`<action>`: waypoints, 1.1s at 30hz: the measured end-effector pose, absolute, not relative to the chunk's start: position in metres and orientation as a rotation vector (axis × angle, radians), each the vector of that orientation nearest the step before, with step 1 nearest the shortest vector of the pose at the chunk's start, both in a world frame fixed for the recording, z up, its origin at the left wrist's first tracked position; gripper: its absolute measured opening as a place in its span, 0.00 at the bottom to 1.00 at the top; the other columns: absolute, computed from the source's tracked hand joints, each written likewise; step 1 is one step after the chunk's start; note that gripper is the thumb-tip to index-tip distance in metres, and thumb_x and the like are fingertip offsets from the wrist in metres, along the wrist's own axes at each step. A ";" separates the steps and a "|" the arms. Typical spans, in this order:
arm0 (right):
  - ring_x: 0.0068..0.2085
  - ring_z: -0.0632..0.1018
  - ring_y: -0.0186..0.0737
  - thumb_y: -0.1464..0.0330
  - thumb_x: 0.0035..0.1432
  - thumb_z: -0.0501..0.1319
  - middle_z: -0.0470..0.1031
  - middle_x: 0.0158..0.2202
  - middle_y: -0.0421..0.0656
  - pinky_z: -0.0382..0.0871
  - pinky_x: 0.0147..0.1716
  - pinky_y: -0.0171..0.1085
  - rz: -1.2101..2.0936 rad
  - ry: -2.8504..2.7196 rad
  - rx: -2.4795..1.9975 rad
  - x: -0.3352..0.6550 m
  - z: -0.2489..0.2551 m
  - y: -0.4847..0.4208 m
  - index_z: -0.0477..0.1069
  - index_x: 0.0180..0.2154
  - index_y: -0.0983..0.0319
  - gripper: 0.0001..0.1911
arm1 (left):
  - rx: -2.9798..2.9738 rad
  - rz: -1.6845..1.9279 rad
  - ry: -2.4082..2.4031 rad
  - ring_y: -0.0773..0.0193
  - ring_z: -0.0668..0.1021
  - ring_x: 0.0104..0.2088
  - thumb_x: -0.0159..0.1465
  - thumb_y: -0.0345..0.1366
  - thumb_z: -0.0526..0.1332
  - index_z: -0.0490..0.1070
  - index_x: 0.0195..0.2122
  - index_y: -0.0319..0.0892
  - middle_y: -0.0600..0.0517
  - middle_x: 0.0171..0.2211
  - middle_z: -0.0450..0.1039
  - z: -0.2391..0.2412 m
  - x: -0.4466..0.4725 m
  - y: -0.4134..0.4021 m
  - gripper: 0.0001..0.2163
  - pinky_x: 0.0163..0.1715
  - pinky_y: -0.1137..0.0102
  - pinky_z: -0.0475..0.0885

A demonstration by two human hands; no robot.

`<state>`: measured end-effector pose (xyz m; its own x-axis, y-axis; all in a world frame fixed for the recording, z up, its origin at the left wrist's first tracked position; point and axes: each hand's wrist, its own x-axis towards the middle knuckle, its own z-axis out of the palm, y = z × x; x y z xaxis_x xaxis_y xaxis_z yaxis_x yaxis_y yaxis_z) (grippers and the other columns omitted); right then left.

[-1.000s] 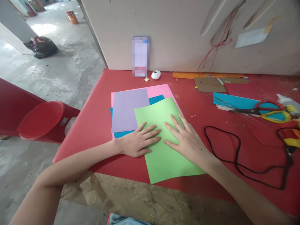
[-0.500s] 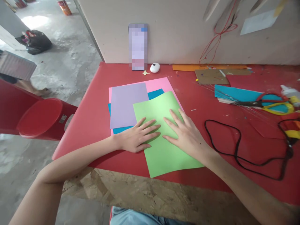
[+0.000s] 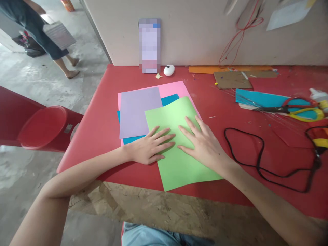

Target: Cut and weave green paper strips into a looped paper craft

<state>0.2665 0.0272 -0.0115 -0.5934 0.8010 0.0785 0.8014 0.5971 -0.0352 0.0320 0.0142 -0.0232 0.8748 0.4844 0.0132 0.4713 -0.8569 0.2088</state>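
Note:
Both of my hands rest on a sheet of light green paper [image 3: 176,171] at the front of the red tabletop. My left hand [image 3: 152,145] lies across the sheet's left edge with its fingers spread. On the sheet's right part, my right hand [image 3: 201,141] is flat, fingers apart. The green sheet overlaps a purple sheet [image 3: 139,112], a blue sheet [image 3: 170,99] and a pink sheet [image 3: 176,87] farther back. Neither hand grips anything.
A phone [image 3: 150,46] leans on the wall beside a white oval object [image 3: 169,70]. Scissors [image 3: 289,108], blue paper strips [image 3: 258,96] and a looped black cord [image 3: 258,150] lie to the right. A red bin [image 3: 51,133] stands left; a person [image 3: 48,30] is on the floor beyond.
The person in the background has come farther into view at the upper left, carrying a light, box-like thing. The view has tilted slightly down; my hands keep their place on the green paper.

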 end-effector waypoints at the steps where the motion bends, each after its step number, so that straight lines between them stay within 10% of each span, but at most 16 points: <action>1: 0.63 0.51 0.62 0.57 0.58 0.56 0.52 0.64 0.52 0.56 0.57 0.55 -0.008 -2.730 -1.371 0.267 -0.012 0.027 0.62 0.58 0.64 0.30 | 2.848 0.095 0.733 0.48 0.42 0.66 0.67 0.41 0.47 0.51 0.62 0.36 0.41 0.65 0.46 -0.023 0.032 0.014 0.24 0.61 0.46 0.42; 33: 0.63 0.53 0.64 0.55 0.58 0.54 0.53 0.64 0.53 0.56 0.56 0.56 -0.067 -2.751 -1.373 0.266 -0.015 0.028 0.62 0.58 0.64 0.30 | 2.860 0.038 0.736 0.45 0.46 0.65 0.67 0.40 0.46 0.50 0.62 0.35 0.42 0.65 0.46 -0.023 0.033 0.015 0.24 0.60 0.44 0.42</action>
<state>0.2660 0.0277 -0.0153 -0.5996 0.7965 0.0782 0.7994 0.6008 0.0096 0.0328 0.0146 -0.0230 0.8767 0.4805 -0.0219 0.4757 -0.8594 0.1872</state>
